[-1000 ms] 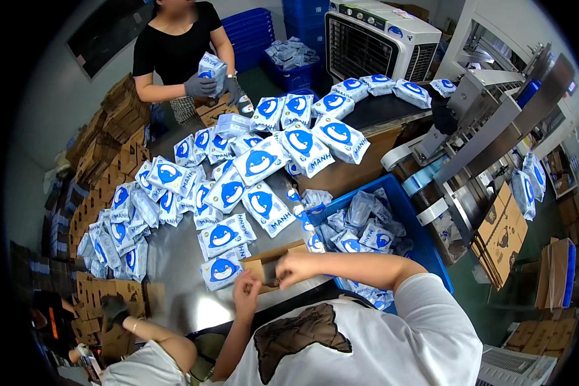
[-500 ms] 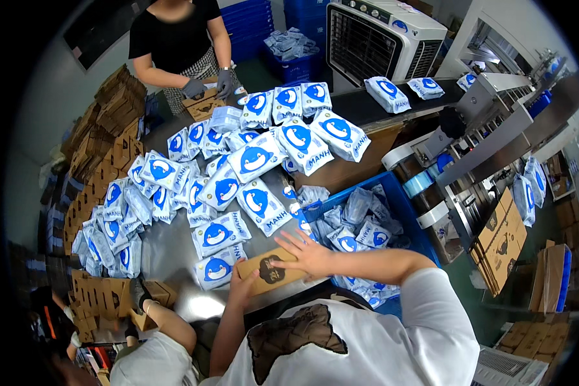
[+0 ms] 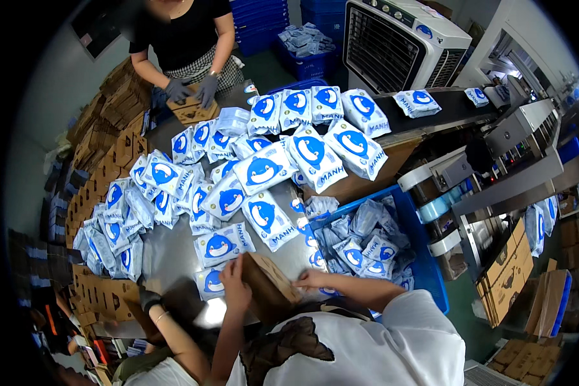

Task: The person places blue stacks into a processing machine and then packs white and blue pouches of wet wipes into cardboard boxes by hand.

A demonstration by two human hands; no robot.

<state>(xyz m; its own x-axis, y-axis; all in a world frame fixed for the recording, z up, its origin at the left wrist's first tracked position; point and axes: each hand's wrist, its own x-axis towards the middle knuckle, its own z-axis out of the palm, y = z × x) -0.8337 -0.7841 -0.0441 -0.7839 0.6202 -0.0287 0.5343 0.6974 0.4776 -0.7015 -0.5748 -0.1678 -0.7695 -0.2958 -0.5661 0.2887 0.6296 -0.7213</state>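
A small brown cardboard box point(image 3: 268, 287) stands tilted at the near edge of the steel table point(image 3: 167, 254), right in front of me. My left hand point(image 3: 235, 283) grips its left side. My right hand point(image 3: 314, 279) presses on its right side with the fingers stretched along the flap. Just beyond the box lie white pouches with a blue cartoon print point(image 3: 224, 244), spread in a wide heap across the table.
A blue bin point(image 3: 424, 257) full of pouches sits to my right. A conveyor belt point(image 3: 450, 112) carries more pouches past a white air cooler point(image 3: 399, 38). Across the table a person's grey-gloved hands point(image 3: 193, 90) rest on a carton. Another person's dark-gloved hand point(image 3: 149, 299) works at my left, by flat cardboard stacks point(image 3: 100, 293).
The box went from lying flat under my hands to tilted up between them. The person opposite put down a pouch and now handles a carton.
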